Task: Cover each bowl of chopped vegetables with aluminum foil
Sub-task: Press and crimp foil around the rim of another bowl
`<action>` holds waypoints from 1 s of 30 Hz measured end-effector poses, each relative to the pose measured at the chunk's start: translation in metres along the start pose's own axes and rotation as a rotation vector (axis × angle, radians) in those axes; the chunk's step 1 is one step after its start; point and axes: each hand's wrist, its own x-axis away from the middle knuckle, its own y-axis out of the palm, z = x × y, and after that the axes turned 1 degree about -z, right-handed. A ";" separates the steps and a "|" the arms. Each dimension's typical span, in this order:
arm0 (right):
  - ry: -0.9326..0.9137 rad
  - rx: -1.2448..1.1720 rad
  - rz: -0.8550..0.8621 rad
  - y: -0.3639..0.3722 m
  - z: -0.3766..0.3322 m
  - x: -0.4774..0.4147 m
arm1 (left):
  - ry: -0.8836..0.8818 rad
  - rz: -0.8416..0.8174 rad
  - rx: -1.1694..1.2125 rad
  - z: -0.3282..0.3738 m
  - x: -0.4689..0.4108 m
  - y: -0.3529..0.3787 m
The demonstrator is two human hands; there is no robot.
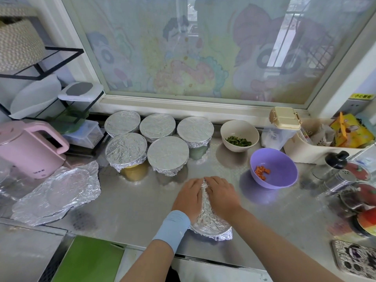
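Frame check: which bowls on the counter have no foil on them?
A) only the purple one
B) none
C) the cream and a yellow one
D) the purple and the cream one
D: the purple bowl with orange cubes and the cream bowl with chopped greens sit open; the left hand and right hand press on the foil-wrapped nearest bowl.

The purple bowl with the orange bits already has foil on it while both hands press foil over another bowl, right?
No: the head view shows the purple bowl uncovered, orange bits exposed. The left hand and right hand do press foil over the near bowl.
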 end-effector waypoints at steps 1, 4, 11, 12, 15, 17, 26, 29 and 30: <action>0.009 -0.010 -0.001 0.000 0.001 0.001 | 0.016 -0.020 0.023 -0.001 0.000 0.002; 0.033 -0.056 -0.010 0.002 0.006 -0.002 | -0.003 -0.002 0.058 -0.004 -0.002 0.005; 0.058 -0.089 -0.056 -0.001 0.004 -0.007 | -0.095 -0.009 0.234 -0.008 -0.008 0.002; 0.063 -0.111 -0.088 -0.004 0.005 -0.009 | -0.119 -0.012 0.283 -0.007 -0.007 0.000; 0.082 -0.199 -0.192 -0.015 0.008 -0.014 | -0.224 0.088 0.446 -0.007 0.007 -0.001; 0.095 -0.241 -0.219 -0.019 0.012 -0.014 | -0.304 0.171 0.571 -0.007 0.024 0.002; 0.273 -0.376 -0.140 -0.013 0.005 -0.005 | -0.413 0.216 1.026 -0.003 0.030 0.016; 0.320 -0.425 -0.134 -0.013 0.006 -0.005 | -0.399 0.156 0.926 -0.008 0.024 0.009; 0.332 -0.432 -0.128 -0.013 0.006 -0.004 | -0.385 0.168 0.826 -0.010 0.023 0.007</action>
